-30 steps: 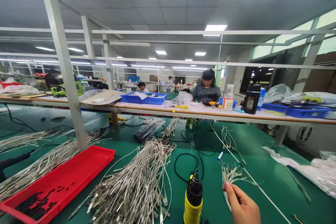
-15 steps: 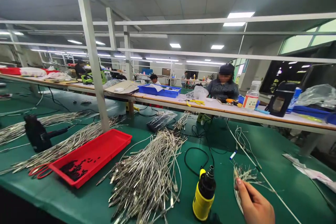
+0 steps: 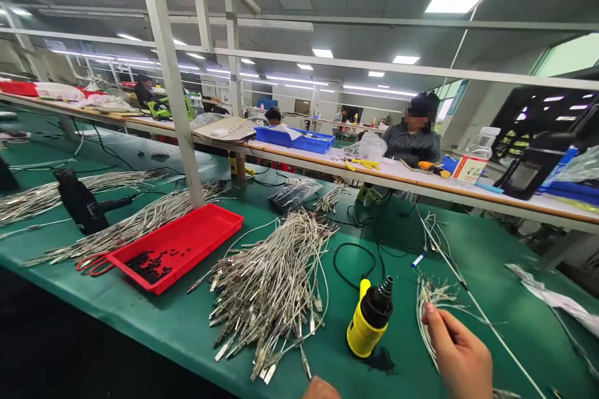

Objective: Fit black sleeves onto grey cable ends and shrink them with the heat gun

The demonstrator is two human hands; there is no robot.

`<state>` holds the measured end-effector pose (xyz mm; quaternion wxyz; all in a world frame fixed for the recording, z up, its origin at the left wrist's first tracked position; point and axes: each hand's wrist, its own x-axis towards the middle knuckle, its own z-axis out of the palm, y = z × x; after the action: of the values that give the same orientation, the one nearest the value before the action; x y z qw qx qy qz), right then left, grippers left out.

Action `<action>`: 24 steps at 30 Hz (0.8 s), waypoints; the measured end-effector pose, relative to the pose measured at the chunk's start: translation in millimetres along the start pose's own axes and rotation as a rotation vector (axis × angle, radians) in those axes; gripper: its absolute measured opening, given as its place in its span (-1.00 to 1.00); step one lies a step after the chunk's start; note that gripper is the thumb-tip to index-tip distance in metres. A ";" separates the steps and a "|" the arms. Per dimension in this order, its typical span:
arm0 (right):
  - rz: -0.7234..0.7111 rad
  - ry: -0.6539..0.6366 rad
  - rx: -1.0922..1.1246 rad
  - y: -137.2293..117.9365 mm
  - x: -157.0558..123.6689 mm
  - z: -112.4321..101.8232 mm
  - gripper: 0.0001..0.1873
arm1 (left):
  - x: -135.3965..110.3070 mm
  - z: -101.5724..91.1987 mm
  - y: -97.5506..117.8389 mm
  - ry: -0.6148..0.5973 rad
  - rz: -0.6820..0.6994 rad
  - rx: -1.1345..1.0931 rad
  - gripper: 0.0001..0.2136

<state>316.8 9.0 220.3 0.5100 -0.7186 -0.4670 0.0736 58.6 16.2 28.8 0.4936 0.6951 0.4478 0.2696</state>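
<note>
The right hand (image 3: 461, 352) is reaching in from the lower right of the frame, its fingertips (image 3: 433, 318) closing on a sparse tuft of thin wires (image 3: 435, 294), though it cannot be told whether they are gripping anything. The tuft is lying just ahead of that hand and slightly to its left, with a thin loop curving down toward the palm side. A long white cable (image 3: 482, 305) is running diagonally from upper right of centre toward the bottom right corner, passing just beside the hand. The left hand (image 3: 321, 389) is showing only as a sliver at the bottom edge, well apart from the right, so its state cannot be told, and the right is clearly the nearer to the tuft. A yellow-and-black tool (image 3: 369, 318) is lying between the hands, and a large heap of wires with metal terminals (image 3: 271, 287) is spreading left of it. A red tray (image 3: 175, 246) is sitting further left, while a co-worker (image 3: 414, 137) is sitting behind the far bench at upper right.
</note>
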 end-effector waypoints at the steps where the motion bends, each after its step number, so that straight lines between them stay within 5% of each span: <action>1: -0.008 0.008 0.006 -4.5 -1.4 0.5 -0.42 | 1.0 3.6 -0.3 -0.024 0.037 0.000 -0.36; 6: -0.044 0.030 0.078 -28.3 -9.7 2.2 -0.41 | -12.5 19.7 -8.2 -0.021 0.145 -0.001 -0.32; 13: -0.049 0.029 0.113 -43.8 -13.6 5.6 -0.34 | -18.6 19.0 -11.7 -0.024 0.176 0.012 -0.37; 24: 0.039 -0.056 0.118 -22.7 -7.6 12.0 -0.41 | -19.5 20.0 -9.4 0.027 0.169 0.042 -0.36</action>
<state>292.1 12.2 230.1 0.5369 -0.6937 -0.4618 0.1310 62.8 -9.0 14.1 0.4483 0.7368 0.3996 0.3105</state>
